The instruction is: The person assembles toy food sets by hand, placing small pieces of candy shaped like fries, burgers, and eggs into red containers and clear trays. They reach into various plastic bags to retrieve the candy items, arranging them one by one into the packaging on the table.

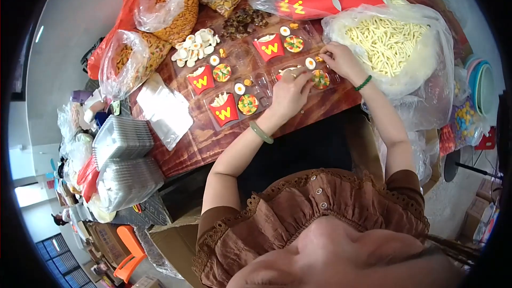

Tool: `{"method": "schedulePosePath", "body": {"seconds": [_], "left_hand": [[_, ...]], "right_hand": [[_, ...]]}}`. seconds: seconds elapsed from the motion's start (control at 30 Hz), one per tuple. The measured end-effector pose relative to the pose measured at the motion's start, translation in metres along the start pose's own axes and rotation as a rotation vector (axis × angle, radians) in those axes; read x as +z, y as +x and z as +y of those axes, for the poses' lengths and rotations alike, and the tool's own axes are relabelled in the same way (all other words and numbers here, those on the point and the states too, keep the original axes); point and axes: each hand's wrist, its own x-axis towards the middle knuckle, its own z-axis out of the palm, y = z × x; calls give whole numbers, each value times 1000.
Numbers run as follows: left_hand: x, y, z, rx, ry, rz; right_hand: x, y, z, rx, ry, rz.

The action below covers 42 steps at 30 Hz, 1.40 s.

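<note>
Pizza disc [321,79] lies upper centre, likely for reach; my left hand [290,94] and right hand [343,63] flank it, grip unclear.

Table [202,143] middle: trays [261,81] holding fries cartons [201,79] left of pizzas [248,104]
Table right: strands [385,42] in a bag [421,98]
Table left: sheets [164,111], nearer than the slice pile [195,48]
Left of table: container stacks [121,137]

One wide, round-edged view, worn on the head, looks forward and steeply down from close by: the worktop [202,138] fills the upper middle, the wearer's brown top [312,202] the lower centre.
</note>
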Motion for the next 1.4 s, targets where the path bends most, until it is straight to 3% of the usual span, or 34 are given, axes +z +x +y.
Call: {"method": "schedulePosePath", "body": {"seconds": [0.07,0.1,0.17,0.2,0.3,0.33,0.43,0.6,0.67,0.73,0.8,0.9,0.93,1.0,1.17,1.23,1.33,1.4], "left_hand": [[-17,22,-36,-49,-11,74],[-29,35,-52,-203,1,79],[-52,65,-105,-197,110,160],[-61,76,-134,-106,330,195],[-76,108,-198,-271,420,87],[-75,117,-207,-272,424,90],[-64,133,-222,-419,542,-271],[-52,130,-244,-392,477,-157],[-59,131,-241,-459,306,-30],[-67,132,-230,-398,340,50],[-76,132,-209,-625,53,203],[-79,133,-219,-968,-1103,380],[-77,130,-242,-961,-1526,416],[-80,120,-235,-926,-1985,489],[-66,124,-214,-803,-2105,555],[-60,124,-212,-624,-2228,449],[-58,121,-197,-574,-2342,344],[-57,113,-170,-528,-2385,300]], "right_hand": [[-5,-3,-10,4,118,96],[-11,-7,-21,22,183,151],[-14,-18,-25,46,348,199],[-14,-25,-28,62,427,219],[-20,-43,-42,62,393,262],[-15,-47,-39,22,388,304],[-13,-59,-42,93,416,300],[-8,-73,-45,83,429,355],[-7,-75,-42,51,472,379],[-11,-74,-45,29,466,385],[-14,-75,-49,14,459,391],[-16,-75,-52,26,465,379],[-13,-76,-53,34,491,380],[-12,-77,-56,35,517,380],[-14,-78,-64,2,538,348],[-10,-75,-66,27,603,333],[-12,-54,-71,193,742,159],[-12,-19,-88,190,849,128]]}}
